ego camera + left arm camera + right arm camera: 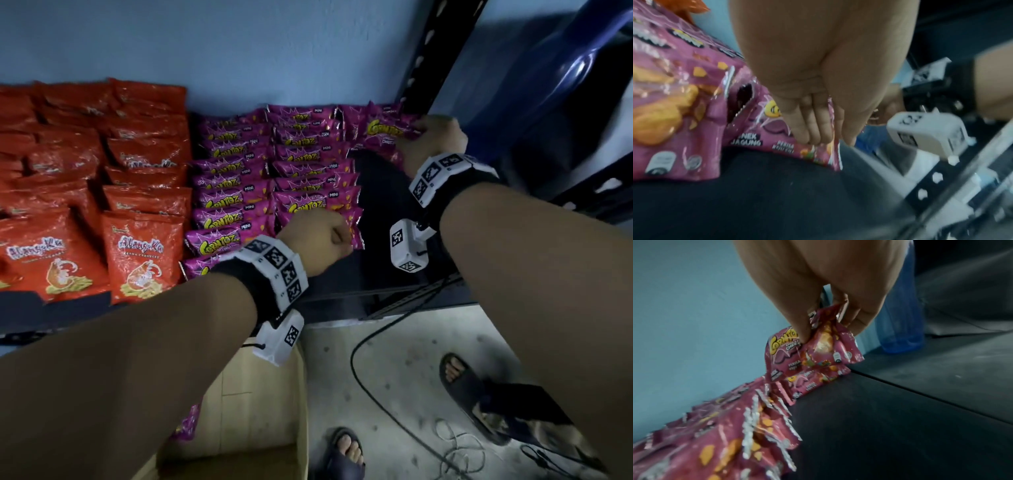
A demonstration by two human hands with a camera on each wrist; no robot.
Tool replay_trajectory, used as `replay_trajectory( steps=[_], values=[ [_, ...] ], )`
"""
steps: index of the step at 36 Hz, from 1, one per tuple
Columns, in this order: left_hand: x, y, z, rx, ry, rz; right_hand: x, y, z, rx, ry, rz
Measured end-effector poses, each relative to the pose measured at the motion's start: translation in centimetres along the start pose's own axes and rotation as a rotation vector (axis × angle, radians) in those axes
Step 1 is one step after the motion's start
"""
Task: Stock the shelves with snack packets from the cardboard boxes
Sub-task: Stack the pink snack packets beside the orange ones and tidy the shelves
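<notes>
Purple Corntoz packets (274, 171) lie in two overlapping rows on the black shelf (380, 205). At the back right corner my right hand (431, 137) pinches the top of one purple packet (387, 132), which stands on another packet against the blue wall. The right wrist view shows that hand (828, 321) with thumb and fingers curled round the crumpled packet (813, 353). My left hand (318, 240) sits at the front of the right-hand row. In the left wrist view the left hand (830, 139) pinches the sealed right edge of the front packet (777, 138).
Red prawn cracker packets (137, 253) fill the shelf's left half. A black upright post (431, 58) stands beside my right hand, with a blue plastic object (565, 85) beyond. Below, an open cardboard box (260, 394) holds a purple packet (186, 423). A cable (370, 342) and sandalled feet are on the floor.
</notes>
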State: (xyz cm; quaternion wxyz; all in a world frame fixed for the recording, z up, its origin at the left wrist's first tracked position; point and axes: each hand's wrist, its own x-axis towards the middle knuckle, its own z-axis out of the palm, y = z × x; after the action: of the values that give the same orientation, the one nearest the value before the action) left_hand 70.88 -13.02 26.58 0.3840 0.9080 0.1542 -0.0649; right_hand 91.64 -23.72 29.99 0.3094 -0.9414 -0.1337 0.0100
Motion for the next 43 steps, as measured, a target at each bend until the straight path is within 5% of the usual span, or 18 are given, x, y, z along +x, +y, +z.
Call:
replay_trajectory(
  steps=[5,13,16,18,23,27,38,43],
  values=[
    [-0.4,-0.5,1.0,0.087,-0.052,0.021,0.4,1.0,0.9,0.010,0.098,0.116],
    [-0.9,-1.3,1.1,0.040,-0.048,0.029,2.0,-0.1,2.9,-0.183,-0.160,0.028],
    [-1.1,-1.7,1.2,0.009,-0.036,0.034,3.6,-0.8,3.9,-0.317,-0.002,0.117],
    [-1.2,-2.0,1.2,0.011,-0.030,0.043,4.3,-1.1,4.3,-0.277,0.039,0.127],
    [-1.3,-2.4,1.2,-0.032,-0.014,0.035,6.0,-2.0,3.6,-0.063,-0.183,0.182],
    [-1.1,-2.7,1.0,-0.069,0.014,-0.016,4.8,-1.5,5.2,0.040,-0.135,0.163],
    [-1.9,-2.3,0.7,-0.108,0.047,0.027,1.4,-0.8,5.5,-0.053,-0.261,0.037],
    [-3.8,-2.3,0.2,-0.161,0.091,0.016,-0.9,-1.8,3.8,0.126,-0.080,0.093]
  ],
)
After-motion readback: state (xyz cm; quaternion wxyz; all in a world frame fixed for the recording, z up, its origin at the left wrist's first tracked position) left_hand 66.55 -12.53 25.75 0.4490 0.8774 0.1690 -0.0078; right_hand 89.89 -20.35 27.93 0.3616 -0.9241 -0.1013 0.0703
